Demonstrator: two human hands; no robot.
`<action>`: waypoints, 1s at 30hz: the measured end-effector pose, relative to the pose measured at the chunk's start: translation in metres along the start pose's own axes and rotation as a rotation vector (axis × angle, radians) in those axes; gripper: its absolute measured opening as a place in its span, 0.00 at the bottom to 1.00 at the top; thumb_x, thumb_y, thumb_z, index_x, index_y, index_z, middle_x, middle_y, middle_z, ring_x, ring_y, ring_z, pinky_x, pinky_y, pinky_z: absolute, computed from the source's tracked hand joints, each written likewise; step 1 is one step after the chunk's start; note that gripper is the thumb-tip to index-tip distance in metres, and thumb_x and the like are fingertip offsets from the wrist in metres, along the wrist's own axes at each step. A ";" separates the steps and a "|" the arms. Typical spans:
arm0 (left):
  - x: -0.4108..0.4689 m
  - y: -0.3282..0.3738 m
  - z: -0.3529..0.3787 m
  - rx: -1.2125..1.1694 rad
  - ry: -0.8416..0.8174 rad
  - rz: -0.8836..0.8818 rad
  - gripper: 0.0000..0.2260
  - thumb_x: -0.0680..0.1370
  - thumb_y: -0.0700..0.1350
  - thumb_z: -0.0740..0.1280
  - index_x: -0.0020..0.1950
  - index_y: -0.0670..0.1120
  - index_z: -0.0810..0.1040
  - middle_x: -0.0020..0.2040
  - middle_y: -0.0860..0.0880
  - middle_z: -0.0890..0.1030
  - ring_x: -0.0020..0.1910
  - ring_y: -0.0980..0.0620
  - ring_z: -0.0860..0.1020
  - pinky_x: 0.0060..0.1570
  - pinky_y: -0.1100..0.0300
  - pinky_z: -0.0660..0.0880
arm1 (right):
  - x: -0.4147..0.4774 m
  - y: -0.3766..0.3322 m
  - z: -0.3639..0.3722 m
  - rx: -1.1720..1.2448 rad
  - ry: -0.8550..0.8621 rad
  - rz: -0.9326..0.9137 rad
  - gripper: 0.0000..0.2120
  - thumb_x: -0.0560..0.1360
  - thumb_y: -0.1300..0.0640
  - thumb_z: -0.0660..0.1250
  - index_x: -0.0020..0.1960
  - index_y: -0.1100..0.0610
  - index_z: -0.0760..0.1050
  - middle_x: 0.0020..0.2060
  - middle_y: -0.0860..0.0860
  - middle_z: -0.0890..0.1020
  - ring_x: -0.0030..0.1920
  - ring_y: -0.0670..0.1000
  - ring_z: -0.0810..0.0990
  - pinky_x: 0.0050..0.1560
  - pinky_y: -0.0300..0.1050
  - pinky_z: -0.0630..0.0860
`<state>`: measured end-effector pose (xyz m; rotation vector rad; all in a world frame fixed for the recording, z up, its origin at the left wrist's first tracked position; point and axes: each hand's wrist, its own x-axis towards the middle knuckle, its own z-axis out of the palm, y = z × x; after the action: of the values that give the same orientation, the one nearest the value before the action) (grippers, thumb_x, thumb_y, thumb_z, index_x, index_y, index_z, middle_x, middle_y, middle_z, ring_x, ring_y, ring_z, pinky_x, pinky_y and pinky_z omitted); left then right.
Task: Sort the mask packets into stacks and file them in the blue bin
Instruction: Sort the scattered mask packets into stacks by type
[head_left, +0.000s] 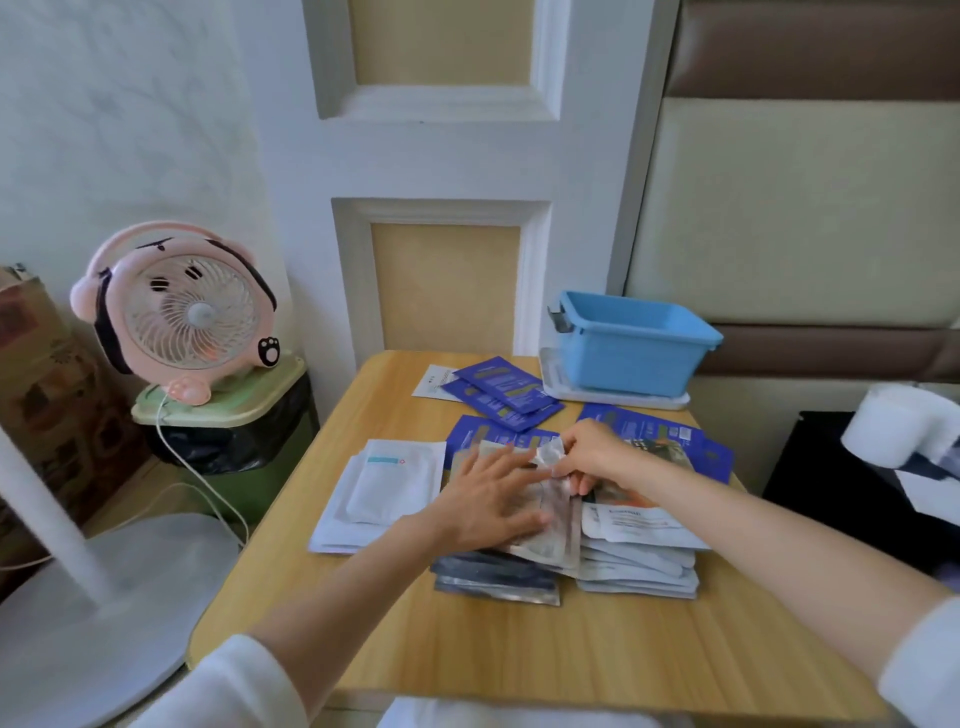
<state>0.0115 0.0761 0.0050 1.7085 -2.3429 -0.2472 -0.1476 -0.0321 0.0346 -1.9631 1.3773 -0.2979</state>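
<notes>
While the left hand (493, 499) is laid flat, fingers straight and spread, on a creased silver packet (558, 530) at mid-table, the packet's far corner is pinched between thumb and fingers of the right hand (597, 457). Packet: shiny foil, crinkled, resting atop a dark foil stack (493, 577) at the near side. A white stack (384, 483) is noted just left; a second white stack (639, 561), orange print on top, touches on the right. Dark blue packets (504, 389) are scattered farther back on the wooden table (519, 649). The blue bin (639, 358) is set upright at the far right corner
</notes>
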 end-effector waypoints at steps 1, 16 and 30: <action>0.000 0.001 0.007 0.045 -0.028 -0.016 0.34 0.69 0.72 0.46 0.74 0.62 0.58 0.77 0.55 0.53 0.76 0.53 0.47 0.74 0.46 0.44 | 0.001 0.000 0.000 -0.043 -0.018 -0.010 0.08 0.71 0.64 0.72 0.41 0.60 0.72 0.26 0.56 0.79 0.20 0.46 0.77 0.22 0.36 0.71; -0.007 0.009 0.022 0.112 -0.010 -0.107 0.34 0.67 0.72 0.42 0.73 0.65 0.55 0.77 0.57 0.50 0.76 0.54 0.45 0.68 0.33 0.48 | 0.077 -0.007 0.010 -0.497 0.048 -0.078 0.24 0.72 0.48 0.70 0.61 0.63 0.75 0.59 0.59 0.78 0.59 0.57 0.76 0.58 0.50 0.73; 0.021 -0.091 -0.062 -0.197 0.157 -0.291 0.13 0.77 0.56 0.64 0.58 0.53 0.78 0.59 0.54 0.79 0.57 0.51 0.77 0.57 0.56 0.72 | 0.159 -0.084 0.068 -0.368 0.016 -0.383 0.32 0.75 0.45 0.65 0.74 0.54 0.60 0.73 0.54 0.63 0.73 0.55 0.62 0.69 0.52 0.62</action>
<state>0.1057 0.0280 0.0416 1.8895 -1.8892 -0.3666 0.0154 -0.1299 0.0085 -2.5385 1.1159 -0.2472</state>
